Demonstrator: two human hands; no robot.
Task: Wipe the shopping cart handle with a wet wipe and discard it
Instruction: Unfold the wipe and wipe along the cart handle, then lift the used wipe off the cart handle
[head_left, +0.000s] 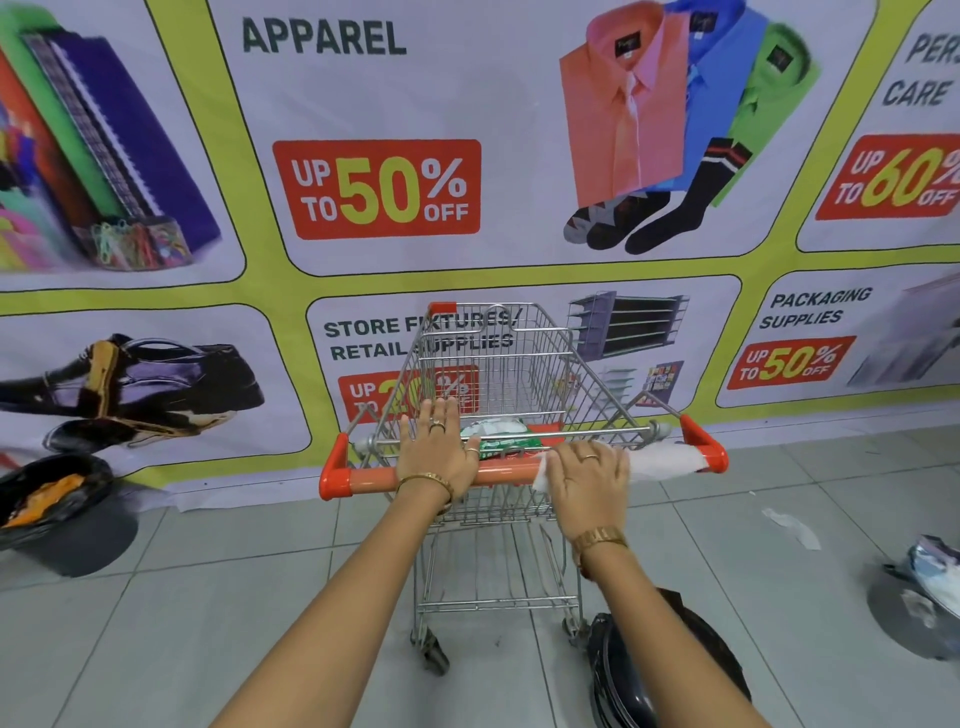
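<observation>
A small wire shopping cart (498, 364) stands in front of me with an orange handle (371, 476) across its near side. My left hand (439, 447) lies flat on the middle of the handle, fingers spread forward. My right hand (589, 480) presses a white wet wipe (662, 460) onto the right part of the handle; the wipe spreads out to the right of my fingers, up to the orange end cap. A green pack of wipes (506, 439) lies in the cart's child seat, just behind the handle.
A black-lined bin (649, 670) stands on the floor by the cart's right rear wheel. Another dark bin with orange waste (57, 512) sits at the left, and a third bin (919, 597) at the right edge. A scrap of white paper (792, 527) lies on the tiles. A printed banner covers the wall behind.
</observation>
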